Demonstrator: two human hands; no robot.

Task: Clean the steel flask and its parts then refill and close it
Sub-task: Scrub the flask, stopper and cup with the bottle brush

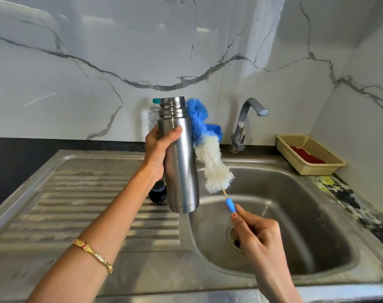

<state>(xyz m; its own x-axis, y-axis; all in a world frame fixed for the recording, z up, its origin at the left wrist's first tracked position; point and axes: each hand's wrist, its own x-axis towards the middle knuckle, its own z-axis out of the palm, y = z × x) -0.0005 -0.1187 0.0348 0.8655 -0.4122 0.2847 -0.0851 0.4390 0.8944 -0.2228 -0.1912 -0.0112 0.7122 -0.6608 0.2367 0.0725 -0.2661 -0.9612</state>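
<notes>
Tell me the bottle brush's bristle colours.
Blue at the tip, white nearer the handle on the bottle brush; head view.

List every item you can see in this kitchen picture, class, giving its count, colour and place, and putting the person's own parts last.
Cylindrical stainless steel flask: one, silver, uncapped, held upright over the drainboard.
Fluffy bottle brush: one, blue and white, beside the flask.
Round dark cap: one, black, on the drainboard behind the flask.
Clear plastic bottle: one, teal lid, behind the flask.
Steel sink: one, grey, basin on the right.
Curved metal tap: one, silver, behind the basin.
Woven plastic basket: one, cream, counter right, holding something red.
Blue container: one, mostly hidden.
Gold bangle: one, left wrist.
Left hand: grips the flask.
Right hand: holds the brush handle.
</notes>
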